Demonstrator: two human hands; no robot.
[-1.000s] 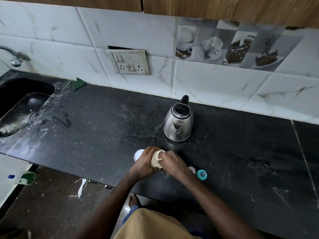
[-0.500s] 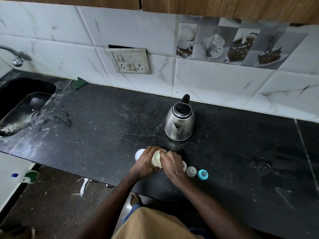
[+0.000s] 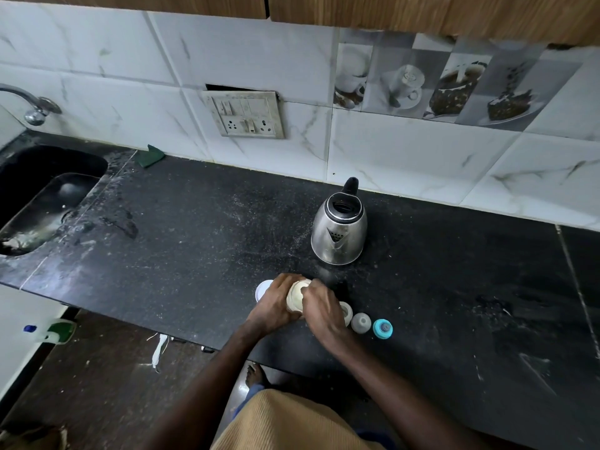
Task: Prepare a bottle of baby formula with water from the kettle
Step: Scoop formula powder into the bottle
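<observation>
Formula container (image 3: 297, 297), perhaps, between both hands near counter edge (image 3: 194, 339).

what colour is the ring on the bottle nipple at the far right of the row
Light blue: the nipple ring shows plainly in the head view, standing on the black counter.

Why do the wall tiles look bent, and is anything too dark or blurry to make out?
Head view: the wide lens bows the tile lines and counter edge; soft glare on the steel kettle; the sink and floor fall into shadow; the cream container between the left hand and right hand is slightly soft and mostly covered.
</observation>
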